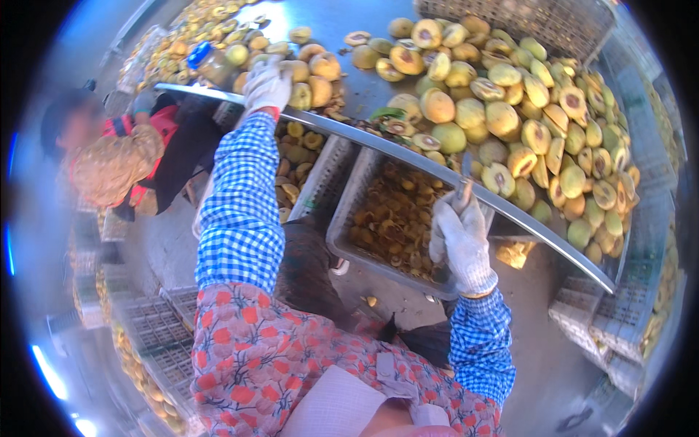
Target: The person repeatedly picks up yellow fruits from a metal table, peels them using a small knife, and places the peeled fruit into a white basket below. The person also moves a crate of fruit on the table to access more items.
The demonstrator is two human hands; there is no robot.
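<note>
My left hand [267,84], in a white knit glove, reaches over the metal table's edge among yellow stone fruit [324,66]. Its fingertips are partly hidden against the fruit, so I cannot tell whether it holds one. Beside it, to the left, stands a clear jar [215,64] with a blue lid. In a white glove too, my right hand [464,235] is shut on a small knife [465,173], its blade pointing up towards the table rim. Past that rim lies a large heap of whole and halved stone fruit [502,117], some cut faces showing brown centres.
Below the table edge, a grey plastic tub [339,240] holds wet fruit pieces. Left of it, a crate [319,183] holds fruit halves. A co-worker [117,158] sits at the left. Plastic crates stand at the back [519,24], lower left [164,333] and right [622,306].
</note>
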